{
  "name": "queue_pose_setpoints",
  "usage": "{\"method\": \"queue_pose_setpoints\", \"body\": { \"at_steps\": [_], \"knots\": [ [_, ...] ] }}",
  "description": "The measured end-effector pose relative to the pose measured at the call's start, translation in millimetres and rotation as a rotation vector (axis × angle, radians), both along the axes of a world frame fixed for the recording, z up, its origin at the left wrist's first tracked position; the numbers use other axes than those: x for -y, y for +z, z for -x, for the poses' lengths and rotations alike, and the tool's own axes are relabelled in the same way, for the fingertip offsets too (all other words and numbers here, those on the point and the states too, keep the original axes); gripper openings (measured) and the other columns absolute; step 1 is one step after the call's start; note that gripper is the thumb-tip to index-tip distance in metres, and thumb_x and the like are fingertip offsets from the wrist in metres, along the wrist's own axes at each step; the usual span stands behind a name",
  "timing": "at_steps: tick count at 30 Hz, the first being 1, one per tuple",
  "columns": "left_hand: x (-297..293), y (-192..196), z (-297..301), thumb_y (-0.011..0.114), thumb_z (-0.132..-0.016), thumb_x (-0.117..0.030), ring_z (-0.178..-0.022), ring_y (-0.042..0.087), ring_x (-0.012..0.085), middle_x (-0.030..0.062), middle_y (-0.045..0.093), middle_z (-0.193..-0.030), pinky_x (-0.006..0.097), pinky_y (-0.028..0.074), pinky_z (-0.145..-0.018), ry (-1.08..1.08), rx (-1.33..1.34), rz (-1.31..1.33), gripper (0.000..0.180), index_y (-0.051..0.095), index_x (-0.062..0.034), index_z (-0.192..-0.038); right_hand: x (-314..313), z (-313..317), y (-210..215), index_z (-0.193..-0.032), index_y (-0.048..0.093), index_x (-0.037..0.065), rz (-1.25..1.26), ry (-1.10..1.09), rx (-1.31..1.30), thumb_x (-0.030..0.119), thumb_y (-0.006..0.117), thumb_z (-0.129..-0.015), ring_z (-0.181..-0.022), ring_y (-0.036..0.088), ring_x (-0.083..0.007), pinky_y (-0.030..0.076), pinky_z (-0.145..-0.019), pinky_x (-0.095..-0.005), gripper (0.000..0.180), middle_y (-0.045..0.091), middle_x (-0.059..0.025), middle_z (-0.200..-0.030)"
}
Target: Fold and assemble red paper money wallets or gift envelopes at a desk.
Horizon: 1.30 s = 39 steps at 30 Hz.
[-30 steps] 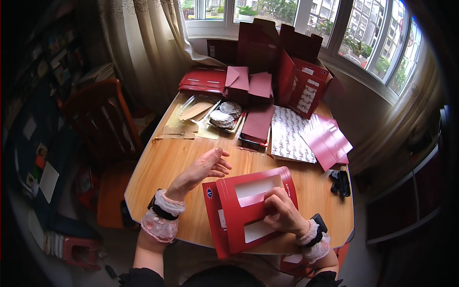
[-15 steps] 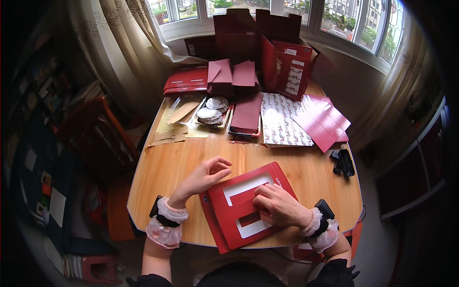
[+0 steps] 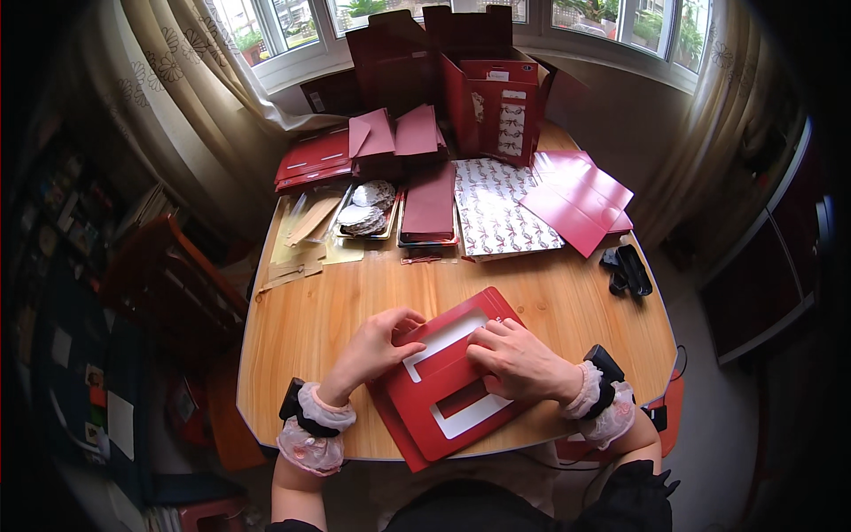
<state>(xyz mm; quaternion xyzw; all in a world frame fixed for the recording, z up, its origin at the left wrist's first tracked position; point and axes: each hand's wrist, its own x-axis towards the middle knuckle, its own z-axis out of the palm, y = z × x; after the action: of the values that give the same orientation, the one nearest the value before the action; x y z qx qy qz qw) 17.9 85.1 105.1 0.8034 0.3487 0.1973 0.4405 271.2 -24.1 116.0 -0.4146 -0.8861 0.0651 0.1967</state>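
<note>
From afar, I see a red cardboard folder with two cut-out windows lying aslant at the near edge of a wooden table. The left hand curves over its upper left side, thumb and fingers parted; the right hand bunches its fingers between the windows, whether pinching I cannot tell.

Red card partly behind right grip
</note>
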Motion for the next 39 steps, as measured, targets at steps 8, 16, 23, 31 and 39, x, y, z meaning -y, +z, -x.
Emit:
{"method": "queue_pose_setpoints", "body": {
  "at_steps": [8,16,23,31,39],
  "knots": [
    [-1.6,-0.5,-0.8,0.079,-0.081,-0.007,-0.084,0.067,0.0189,0.0086,0.068,-0.093,0.031,0.055,-0.075,-0.003,-0.083,-0.265,0.026,0.070,-0.0037,-0.105,-2.1,8.7,-10.2,-0.095,0.057,0.007,0.019,0.028,0.046,0.010,0.071,-0.069,-0.096,0.058,-0.0249,0.044,-0.082,-0.0375,0.030,0.057,-0.0074,-0.098],
    [34.8,23.0,-22.1,0.083,-0.079,-0.031,-0.097,0.064,0.0291,0.0108,0.066,-0.103,0.038,0.052,-0.086,-0.362,-0.034,-0.511,0.048,0.065,-0.0065,-0.116,-7.6,-22.7,24.5,-0.091,0.058,0.007,-0.025,-0.159,-0.295,0.013,0.072,-0.081,-0.082,0.061,-0.0276,0.045,-0.075,-0.0371,0.018,0.060,-0.0089,-0.087],
    [52.7,19.1,-28.5,0.075,-0.080,-0.022,-0.094,0.065,0.0289,0.0109,0.063,-0.102,0.038,0.055,-0.078,-0.272,-0.211,-0.526,0.051,0.058,-0.0117,-0.126,-8.6,-25.7,18.3,-0.086,0.061,0.003,-0.039,-0.521,-0.517,0.007,0.068,-0.083,-0.073,0.063,-0.0295,0.049,-0.065,-0.0392,0.009,0.064,-0.0120,-0.080],
    [42.0,30.9,-18.8,0.077,-0.077,-0.019,-0.084,0.066,0.0240,0.0090,0.062,-0.096,0.036,0.055,-0.071,-0.012,-0.118,-0.566,0.054,0.058,-0.0107,-0.127,-12.3,-31.2,15.6,-0.095,0.064,0.002,0.035,-0.649,-0.686,0.014,0.067,-0.090,-0.072,0.060,-0.0201,0.047,-0.063,-0.0329,0.013,0.066,-0.0106,-0.087],
    [41.6,22.1,-22.4,0.081,-0.076,-0.019,-0.074,0.061,0.0230,0.0103,0.059,-0.091,0.035,0.053,-0.067,0.222,-0.034,-0.528,0.064,0.051,-0.0072,-0.131,-18.9,-34.4,-3.2,-0.113,0.057,0.003,0.259,-0.500,-1.006,0.017,0.062,-0.099,-0.085,0.063,-0.0134,0.051,-0.071,-0.0272,0.020,0.065,-0.0061,-0.097]
  ]
}}
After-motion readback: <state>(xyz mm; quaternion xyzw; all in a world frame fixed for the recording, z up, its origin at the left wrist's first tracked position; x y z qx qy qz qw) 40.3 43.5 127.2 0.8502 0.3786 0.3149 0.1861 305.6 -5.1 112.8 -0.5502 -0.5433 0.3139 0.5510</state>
